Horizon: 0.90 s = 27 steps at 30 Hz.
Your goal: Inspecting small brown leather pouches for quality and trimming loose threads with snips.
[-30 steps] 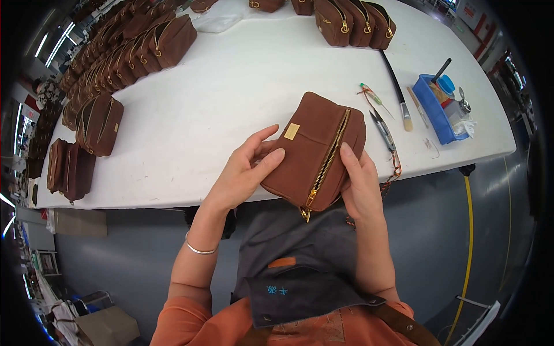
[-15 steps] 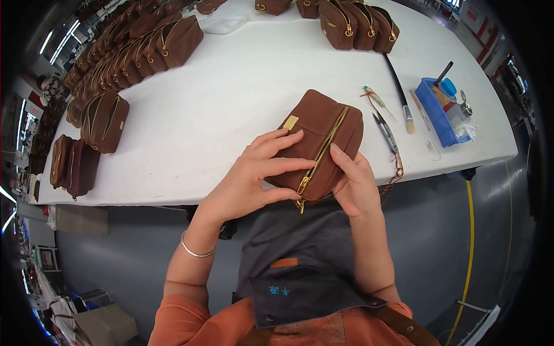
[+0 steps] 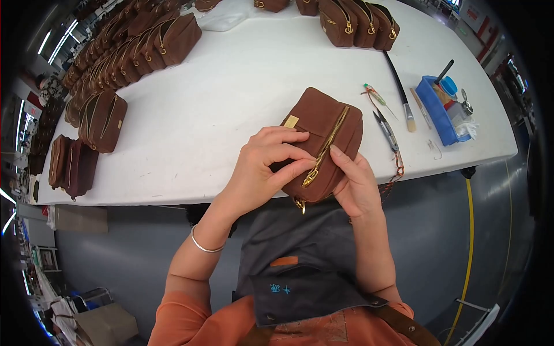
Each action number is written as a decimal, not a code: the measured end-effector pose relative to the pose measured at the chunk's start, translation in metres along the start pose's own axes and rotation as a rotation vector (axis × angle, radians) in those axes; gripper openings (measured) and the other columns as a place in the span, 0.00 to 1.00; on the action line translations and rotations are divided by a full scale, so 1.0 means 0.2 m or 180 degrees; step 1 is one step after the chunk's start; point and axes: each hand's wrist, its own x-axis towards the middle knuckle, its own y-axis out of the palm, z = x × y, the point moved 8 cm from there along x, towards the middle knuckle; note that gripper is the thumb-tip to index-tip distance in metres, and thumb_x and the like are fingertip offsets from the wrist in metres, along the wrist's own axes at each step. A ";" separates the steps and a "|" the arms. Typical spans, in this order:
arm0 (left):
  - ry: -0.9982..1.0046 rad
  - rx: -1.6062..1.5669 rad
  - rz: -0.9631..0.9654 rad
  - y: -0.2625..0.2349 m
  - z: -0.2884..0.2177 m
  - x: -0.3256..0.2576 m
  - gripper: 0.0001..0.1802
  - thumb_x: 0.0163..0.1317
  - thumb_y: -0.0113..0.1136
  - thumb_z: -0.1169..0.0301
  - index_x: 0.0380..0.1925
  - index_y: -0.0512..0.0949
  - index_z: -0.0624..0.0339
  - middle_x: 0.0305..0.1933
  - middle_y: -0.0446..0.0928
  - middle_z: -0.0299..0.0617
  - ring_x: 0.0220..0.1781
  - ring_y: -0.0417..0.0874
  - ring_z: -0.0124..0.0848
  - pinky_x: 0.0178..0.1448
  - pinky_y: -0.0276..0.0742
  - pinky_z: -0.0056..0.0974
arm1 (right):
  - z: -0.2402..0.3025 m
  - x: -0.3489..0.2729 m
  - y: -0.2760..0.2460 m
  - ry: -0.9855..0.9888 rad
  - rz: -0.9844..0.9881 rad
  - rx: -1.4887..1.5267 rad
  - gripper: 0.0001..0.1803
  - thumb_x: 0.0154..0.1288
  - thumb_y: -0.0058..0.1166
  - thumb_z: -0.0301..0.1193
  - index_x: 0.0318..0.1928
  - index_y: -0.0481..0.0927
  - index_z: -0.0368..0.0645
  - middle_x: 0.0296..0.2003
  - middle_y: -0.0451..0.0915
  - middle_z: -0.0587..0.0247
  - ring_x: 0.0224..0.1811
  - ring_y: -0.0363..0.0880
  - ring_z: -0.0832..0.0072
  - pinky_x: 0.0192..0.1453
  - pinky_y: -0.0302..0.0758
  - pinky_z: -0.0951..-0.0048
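- Brown pouch (image 3: pixel 323 135) sits at the near edge of the white counter (image 3: pixel 231 92), partly over the edge, held between both hands above a dark grey apron (image 3: pixel 300 259).
- Its long axis runs from the near-left end by the hands up to the far-right end; the gold zipper (image 3: pixel 329 144) follows that same diagonal along the top face.
- The zipper pull (image 3: pixel 310 177) lies at the near end, toward the person; a small gold tag (image 3: pixel 291 121) shows on the left face.
- Left hand (image 3: pixel 262 167) is curled over the near-left side of the pouch; its fingers (image 3: pixel 288 138) are bent and pressed on the fabric, the thumb reaching to the zipper pull. It is grasping the pouch.
- Right hand (image 3: pixel 353 181) cups the near-right side; its fingers (image 3: pixel 340 158) rest half closed against the pouch beside the zipper, also grasping it.
- A silver bracelet (image 3: pixel 205 245) circles the left wrist.
- Just right of the pouch lie small snips (image 3: pixel 385 128) and a long brush (image 3: pixel 401 95); farther right stands a blue tray (image 3: pixel 435 115) of small tools.
- Rows of similar brown bags (image 3: pixel 133 49) line the counter's far-left side, and more stand at the far edge (image 3: pixel 352 20).
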 end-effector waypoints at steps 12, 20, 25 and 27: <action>-0.0623 -0.0541 -0.1080 -0.21 -0.05 -0.31 0.09 0.68 0.57 0.77 0.33 0.84 0.70 0.43 0.84 0.50 0.41 0.84 0.30 0.45 0.78 0.33 | -0.02 0.04 0.08 -0.0209 -0.0057 0.0645 0.21 0.75 0.51 0.33 0.63 0.68 0.38 0.58 0.76 0.59 0.59 0.78 0.69 0.62 0.77 0.61; -0.2097 -0.3153 -0.0575 0.11 0.15 -0.47 0.26 0.78 0.39 0.53 0.61 0.69 0.64 0.57 0.77 0.47 0.52 0.80 0.32 0.57 0.78 0.38 | -0.25 0.01 0.36 0.0253 0.0410 0.0698 0.15 0.73 0.54 0.30 0.55 0.75 0.36 0.49 0.81 0.60 0.49 0.81 0.72 0.50 0.80 0.67; -0.1949 -0.4085 -0.1761 -0.01 0.23 -0.46 0.26 0.77 0.42 0.51 0.63 0.68 0.57 0.63 0.73 0.41 0.65 0.72 0.36 0.70 0.68 0.43 | -0.34 -0.02 0.42 -0.0157 0.0454 0.0345 0.14 0.72 0.56 0.32 0.53 0.78 0.38 0.44 0.83 0.64 0.44 0.81 0.80 0.44 0.78 0.76; -0.1773 -0.4500 -0.1722 -0.04 0.23 -0.39 0.24 0.77 0.43 0.54 0.64 0.68 0.56 0.65 0.73 0.43 0.66 0.73 0.38 0.69 0.70 0.45 | -0.37 -0.05 0.44 0.0103 0.0428 0.0485 0.17 0.73 0.55 0.31 0.57 0.77 0.37 0.49 0.81 0.63 0.49 0.78 0.80 0.52 0.76 0.76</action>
